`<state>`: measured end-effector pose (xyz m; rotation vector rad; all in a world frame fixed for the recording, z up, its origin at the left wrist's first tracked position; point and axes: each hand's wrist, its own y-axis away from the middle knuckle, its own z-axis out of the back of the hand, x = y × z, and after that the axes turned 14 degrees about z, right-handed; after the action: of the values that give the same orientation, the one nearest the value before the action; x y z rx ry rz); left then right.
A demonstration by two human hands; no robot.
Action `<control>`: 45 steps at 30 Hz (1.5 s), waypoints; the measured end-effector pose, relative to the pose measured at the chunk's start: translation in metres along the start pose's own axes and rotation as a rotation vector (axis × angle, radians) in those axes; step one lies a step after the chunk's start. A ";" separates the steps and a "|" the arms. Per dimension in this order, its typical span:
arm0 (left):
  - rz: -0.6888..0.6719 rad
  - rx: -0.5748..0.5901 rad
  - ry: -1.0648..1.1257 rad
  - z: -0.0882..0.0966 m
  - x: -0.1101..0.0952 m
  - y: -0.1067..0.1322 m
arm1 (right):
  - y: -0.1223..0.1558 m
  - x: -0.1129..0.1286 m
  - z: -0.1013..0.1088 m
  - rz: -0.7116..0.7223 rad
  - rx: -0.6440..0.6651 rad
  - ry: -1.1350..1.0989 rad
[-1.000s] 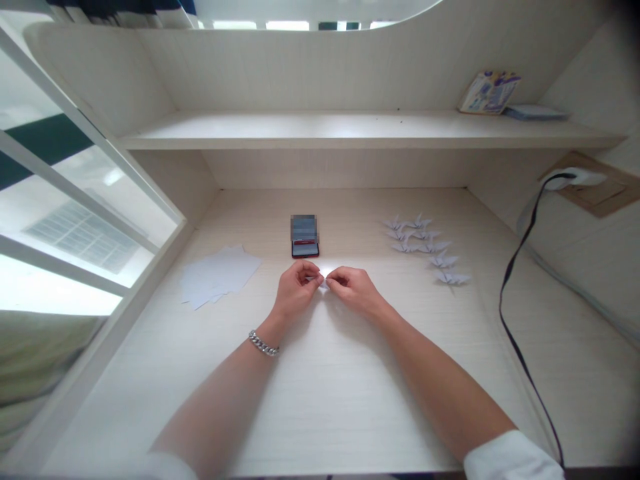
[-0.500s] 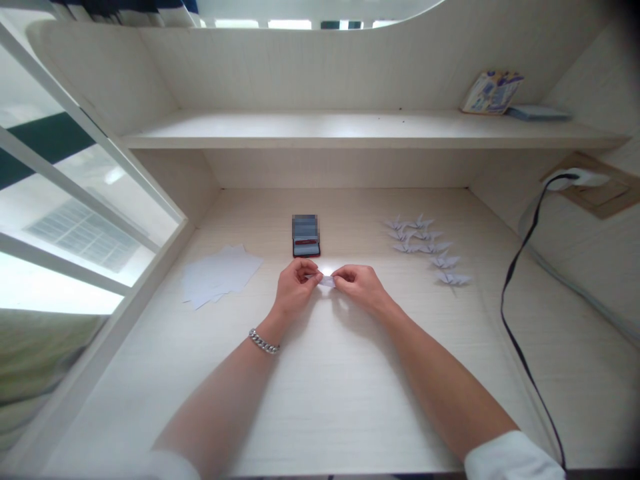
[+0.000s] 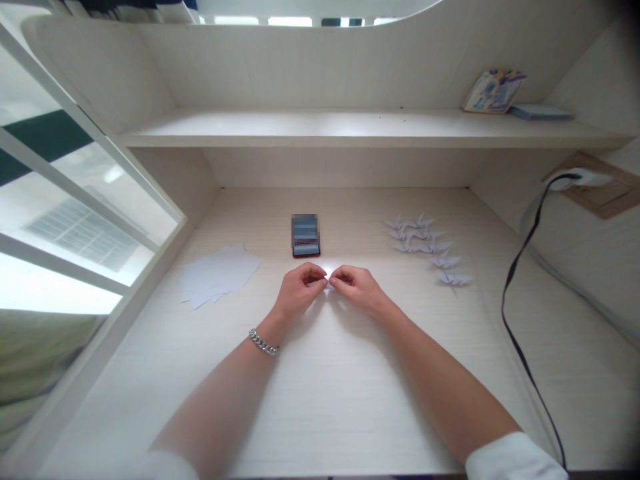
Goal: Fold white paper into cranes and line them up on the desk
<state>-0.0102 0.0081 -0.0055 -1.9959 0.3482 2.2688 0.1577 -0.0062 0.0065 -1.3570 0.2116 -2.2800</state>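
A small folded piece of white paper (image 3: 328,287) is held at the middle of the desk, mostly hidden by my fingers. My left hand (image 3: 302,288), with a silver chain bracelet (image 3: 263,342) on its wrist, pinches the paper's left side. From the other side my right hand (image 3: 357,288) pinches it with thumb and forefinger. The fingertips of both hands nearly meet. Just beyond them lies a phone (image 3: 305,235) with a blurred screen. Several folded white paper cranes (image 3: 420,247) stand in a group to the right.
Loose white paper sheets (image 3: 220,275) lie overlapping at the left. A black cable (image 3: 505,300) runs from a wall socket (image 3: 590,178) down the right side. Above the back of the desk is a shelf (image 3: 310,127) bearing a small printed packet (image 3: 495,91).
Both hands have drawn closer together, so less of the folded paper shows between them. The phone, sheets and paper cranes stay where they were.
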 end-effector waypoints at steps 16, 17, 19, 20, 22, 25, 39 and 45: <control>0.103 0.077 0.261 0.004 -0.002 -0.004 | -0.004 -0.008 0.000 -0.192 -0.112 -0.291; 0.102 0.092 0.268 0.004 -0.002 -0.004 | -0.004 -0.008 -0.001 -0.210 -0.142 -0.330; 0.101 0.109 0.263 0.003 -0.001 -0.004 | -0.005 -0.007 -0.004 -0.236 -0.195 -0.388; 0.101 0.107 0.259 0.003 0.000 -0.004 | -0.005 -0.007 -0.005 -0.243 -0.213 -0.404; 0.097 0.088 0.262 0.002 0.001 -0.006 | -0.005 -0.006 -0.007 -0.242 -0.220 -0.410; 0.072 0.034 0.273 0.002 0.001 -0.008 | -0.005 -0.005 -0.007 -0.204 -0.159 -0.368; -0.012 -0.079 0.178 -0.006 -0.001 -0.002 | -0.002 -0.002 -0.011 -0.135 -0.172 -0.208; -0.031 -0.140 0.186 -0.006 -0.003 -0.001 | -0.001 0.006 -0.014 -0.081 -0.287 -0.121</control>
<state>-0.0040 0.0079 -0.0035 -2.2719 0.1757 2.1495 0.1428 -0.0100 0.0045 -1.6690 0.4666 -2.2887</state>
